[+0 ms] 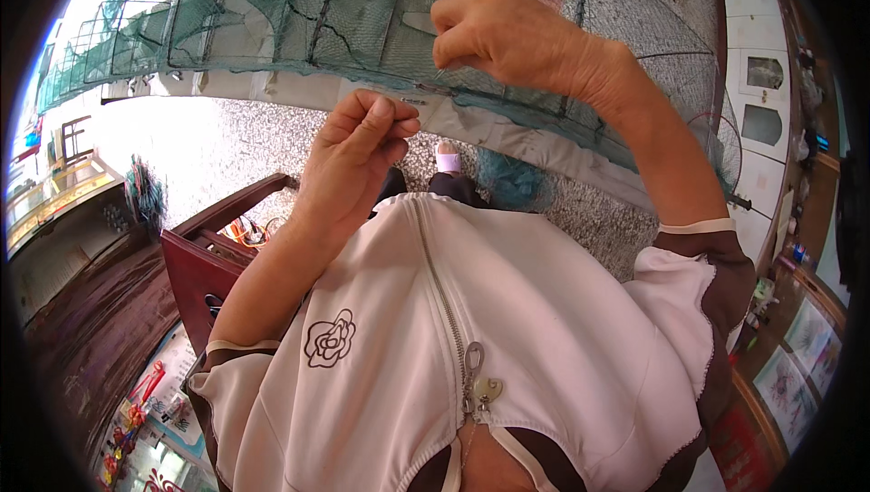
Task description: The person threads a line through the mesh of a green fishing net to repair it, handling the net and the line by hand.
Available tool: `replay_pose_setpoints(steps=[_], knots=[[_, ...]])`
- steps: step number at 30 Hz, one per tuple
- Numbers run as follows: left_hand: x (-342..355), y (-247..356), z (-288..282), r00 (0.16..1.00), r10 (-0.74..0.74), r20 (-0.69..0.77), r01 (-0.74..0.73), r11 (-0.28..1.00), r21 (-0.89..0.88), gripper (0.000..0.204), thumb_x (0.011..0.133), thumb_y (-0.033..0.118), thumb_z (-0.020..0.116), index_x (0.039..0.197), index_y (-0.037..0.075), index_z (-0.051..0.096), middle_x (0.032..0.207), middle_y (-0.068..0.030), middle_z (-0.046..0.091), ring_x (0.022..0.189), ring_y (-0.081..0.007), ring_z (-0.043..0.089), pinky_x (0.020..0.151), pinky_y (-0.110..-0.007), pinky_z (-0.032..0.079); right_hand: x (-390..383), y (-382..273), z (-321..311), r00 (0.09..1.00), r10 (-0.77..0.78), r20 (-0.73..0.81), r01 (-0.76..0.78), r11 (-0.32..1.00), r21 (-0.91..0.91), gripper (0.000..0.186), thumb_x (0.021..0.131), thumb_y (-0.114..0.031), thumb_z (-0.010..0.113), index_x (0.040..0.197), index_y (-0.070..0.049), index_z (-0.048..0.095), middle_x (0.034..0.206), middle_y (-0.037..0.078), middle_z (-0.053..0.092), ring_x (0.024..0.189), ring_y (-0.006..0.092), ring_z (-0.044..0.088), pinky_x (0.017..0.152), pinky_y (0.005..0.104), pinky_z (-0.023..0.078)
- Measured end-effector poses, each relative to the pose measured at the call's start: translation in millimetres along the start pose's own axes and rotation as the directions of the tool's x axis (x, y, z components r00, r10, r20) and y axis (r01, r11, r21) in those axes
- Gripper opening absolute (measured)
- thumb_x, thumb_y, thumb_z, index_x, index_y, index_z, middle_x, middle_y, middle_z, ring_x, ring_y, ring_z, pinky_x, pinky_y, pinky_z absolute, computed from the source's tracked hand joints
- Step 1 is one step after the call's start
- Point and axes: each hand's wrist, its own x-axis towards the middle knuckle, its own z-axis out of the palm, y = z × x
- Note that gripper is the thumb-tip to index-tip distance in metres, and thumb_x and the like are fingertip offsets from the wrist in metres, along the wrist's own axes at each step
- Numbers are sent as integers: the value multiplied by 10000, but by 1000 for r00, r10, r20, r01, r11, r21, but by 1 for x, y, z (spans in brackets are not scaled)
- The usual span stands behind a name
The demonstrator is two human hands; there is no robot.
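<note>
Green, long mesh net (372,50), upper frame: can't tell whether left hand (349,143) or right hand (507,39) grips anything; I'd avoid snags.

the left forearm (276,234) slants up and inward, ending in the left hand (353,134), thumb uppermost and laid against bent fingers. the right forearm (662,148) reaches farther forward, the wrist (609,66) bent so the right hand (503,34) points left, its back showing, fingers curled, tips partly hidden. the hands are apart.
</note>
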Motion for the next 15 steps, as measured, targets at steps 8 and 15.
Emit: replay_pose_setpoints(steps=[8,15], knots=[[-7,-2,7,996,66,-60,-63,997,50,111,983,165,493,968,71,549,948,-20,595,850,-83,551,736,-233,426,11,-7,9,1000,-3,21,-2,965,264,101,736,-44,613,822,-57,561,760,71,536,751,284,563,660,378,461],[-16,-4,17,966,258,-25,-234,912,335,142,994,172,470,928,53,507,909,-18,577,800,-73,513,712,-217,416,19,-25,14,991,-21,129,-27,932,361,126,719,-55,611,843,-73,610,838,90,465,753,260,528,658,352,443]])
